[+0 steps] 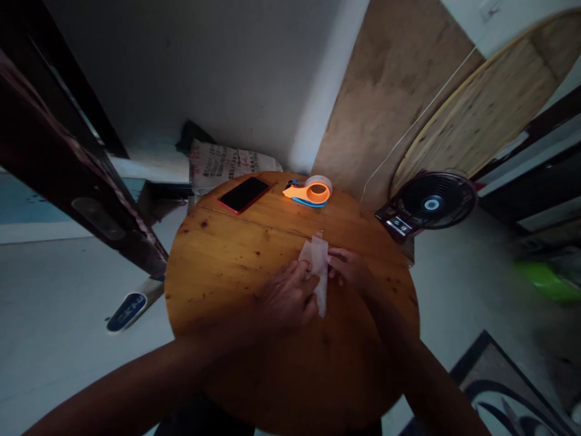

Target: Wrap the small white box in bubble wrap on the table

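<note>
While the left hand (290,295) grasps a pale sheet (320,257) near the middle of the round table (218,257), the right hand (353,270) touches its right edge, pinch unclear; uneven pulling could crease it. Room opens toward the left edge; a phone (244,194), then a tape dispenser (299,193), limit reach at the far edge; a fan (431,204) stands beyond the right.

Sack (229,162), upper left of centre: dark and red printed characters, too small to read. Blue oval plate (128,311), lower left: pale lettering, illegible. Fan (426,201), right: panel (399,225) markings, unreadable.
</note>
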A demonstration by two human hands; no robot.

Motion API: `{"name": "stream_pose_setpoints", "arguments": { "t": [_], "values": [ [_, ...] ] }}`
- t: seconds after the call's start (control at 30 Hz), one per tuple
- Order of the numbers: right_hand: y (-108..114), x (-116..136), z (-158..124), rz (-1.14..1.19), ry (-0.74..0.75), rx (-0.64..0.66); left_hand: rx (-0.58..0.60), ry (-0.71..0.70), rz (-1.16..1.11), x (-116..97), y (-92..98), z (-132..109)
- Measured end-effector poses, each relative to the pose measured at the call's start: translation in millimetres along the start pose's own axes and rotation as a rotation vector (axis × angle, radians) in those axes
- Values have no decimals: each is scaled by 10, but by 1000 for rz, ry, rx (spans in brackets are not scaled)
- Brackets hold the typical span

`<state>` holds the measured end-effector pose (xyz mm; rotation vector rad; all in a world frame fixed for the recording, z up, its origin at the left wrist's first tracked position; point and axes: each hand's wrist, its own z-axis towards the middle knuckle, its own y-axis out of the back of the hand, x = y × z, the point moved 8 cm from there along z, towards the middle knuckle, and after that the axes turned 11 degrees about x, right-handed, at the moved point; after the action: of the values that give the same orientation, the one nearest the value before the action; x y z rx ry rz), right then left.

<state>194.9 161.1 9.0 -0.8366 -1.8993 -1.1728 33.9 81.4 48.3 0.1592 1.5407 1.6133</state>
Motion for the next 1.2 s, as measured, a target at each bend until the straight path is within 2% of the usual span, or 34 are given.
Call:
{"name": "stream_pose_setpoints", "arguments": {
  "t": [0.1,0.27,0.6,0.77,0.93,1.07,1.2],
  "values": [
    [-108,12,108,57,-10,89,-3,-4,-10,-4,-6,-3],
    [-181,18,173,143,-26,147,-21,-18,-5,-23,-3,-6],
    [-186,140,262,32,14,60,4,-76,41,-91,34,-16],
    [-185,183,266,-63,70,9,52,-10,-59,-39,-6,28],
    [-170,382,78,-17,174,-115,32,4,-120,17,-41,41],
    [-218,522,-154,83,273,-67,-19,-6,-124,39,-38,21],
    [-213,493,-292,42,244,-71,-29,23,-77,43,-8,4]
  ]
}}
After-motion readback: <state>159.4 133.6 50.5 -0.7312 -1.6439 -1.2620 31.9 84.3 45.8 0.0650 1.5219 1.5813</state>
